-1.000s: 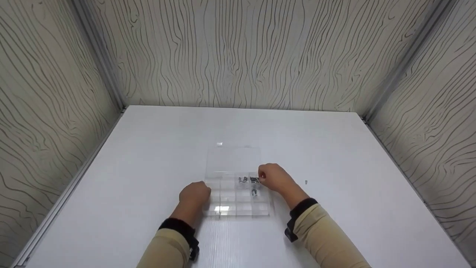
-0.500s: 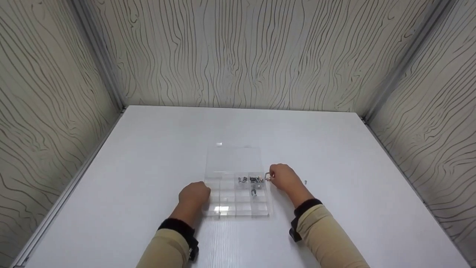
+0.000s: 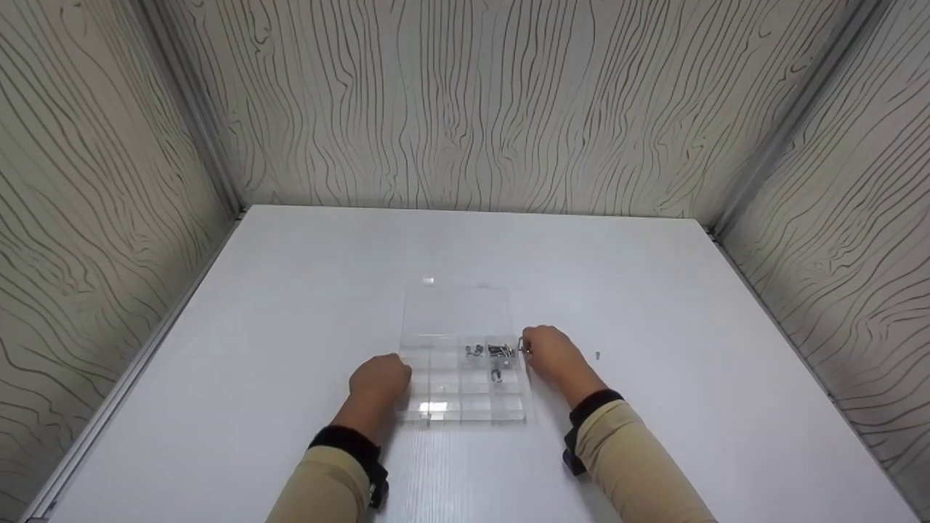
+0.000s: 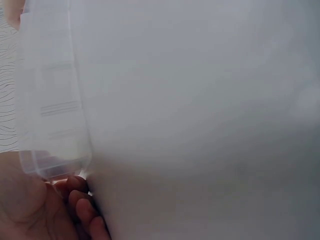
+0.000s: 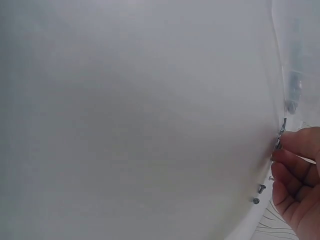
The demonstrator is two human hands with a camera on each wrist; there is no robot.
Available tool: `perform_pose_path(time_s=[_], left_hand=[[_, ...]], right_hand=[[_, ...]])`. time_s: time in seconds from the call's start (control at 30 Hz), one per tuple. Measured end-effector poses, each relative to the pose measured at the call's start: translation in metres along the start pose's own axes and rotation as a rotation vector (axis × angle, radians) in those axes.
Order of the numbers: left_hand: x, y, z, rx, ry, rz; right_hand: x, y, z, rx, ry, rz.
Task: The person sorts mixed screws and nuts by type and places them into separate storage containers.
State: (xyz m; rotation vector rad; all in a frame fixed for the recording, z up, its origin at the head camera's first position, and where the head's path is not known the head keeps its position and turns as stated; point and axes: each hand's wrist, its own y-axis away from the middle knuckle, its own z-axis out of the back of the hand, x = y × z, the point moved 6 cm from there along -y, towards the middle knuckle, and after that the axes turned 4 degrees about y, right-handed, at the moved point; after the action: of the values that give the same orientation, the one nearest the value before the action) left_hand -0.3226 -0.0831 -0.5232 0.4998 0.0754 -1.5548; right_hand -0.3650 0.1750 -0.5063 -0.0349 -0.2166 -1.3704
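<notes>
A clear plastic compartment box (image 3: 445, 401) lies on the white table with its lid (image 3: 456, 311) folded back flat. My left hand (image 3: 381, 378) grips the box's left edge; in the left wrist view the thumb and curled fingers are about its corner. Beside the far right corner, my right hand (image 3: 554, 356) pinches at small metal pieces; in the right wrist view a dark screw (image 5: 278, 144) shows at the fingertips. A thin bent metal piece (image 3: 520, 343) shows beside those fingers. Screws (image 3: 500, 351) fill the back right compartment, with small metal parts (image 3: 474, 351) to its left.
Another metal piece (image 3: 497, 375) lies in the compartment in front of the screws. A loose small screw (image 3: 598, 356) rests on the table (image 3: 654, 290) right of my right hand. Patterned panels (image 3: 465, 109) enclose the table at the back and sides.
My right hand has moved from over the back right compartment to the table just right of the box, then slightly down and left. My left hand has stayed on the box.
</notes>
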Motion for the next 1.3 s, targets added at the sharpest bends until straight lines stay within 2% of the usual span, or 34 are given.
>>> perform_pose_path(time_s=[0.2, 0.47, 0.63, 0.87, 1.13, 1.3], left_hand=[[0.004, -0.002, 0.0, -0.017, 0.072, 0.033], [0.004, -0.002, 0.0, -0.019, 0.068, 0.027], [0.003, -0.002, 0.0, -0.017, 0.049, 0.011], [-0.005, 0.001, -0.002, 0.06, -0.183, -0.112], [-0.003, 0.0, -0.001, 0.047, -0.107, -0.061], [0.001, -0.002, -0.001, 0.028, -0.005, 0.003]], right_hand=[[0.0, -0.001, -0.003, 0.042, 0.021, -0.026], [-0.005, -0.001, -0.007, 0.013, 0.033, 0.001], [-0.006, -0.002, -0.001, 0.007, 0.019, 0.025], [0.007, 0.002, 0.017, -0.002, -0.035, 0.051], [0.026, 0.013, 0.019, -0.03, -0.075, 0.163], [0.035, 0.018, 0.016, -0.024, -0.093, 0.227]])
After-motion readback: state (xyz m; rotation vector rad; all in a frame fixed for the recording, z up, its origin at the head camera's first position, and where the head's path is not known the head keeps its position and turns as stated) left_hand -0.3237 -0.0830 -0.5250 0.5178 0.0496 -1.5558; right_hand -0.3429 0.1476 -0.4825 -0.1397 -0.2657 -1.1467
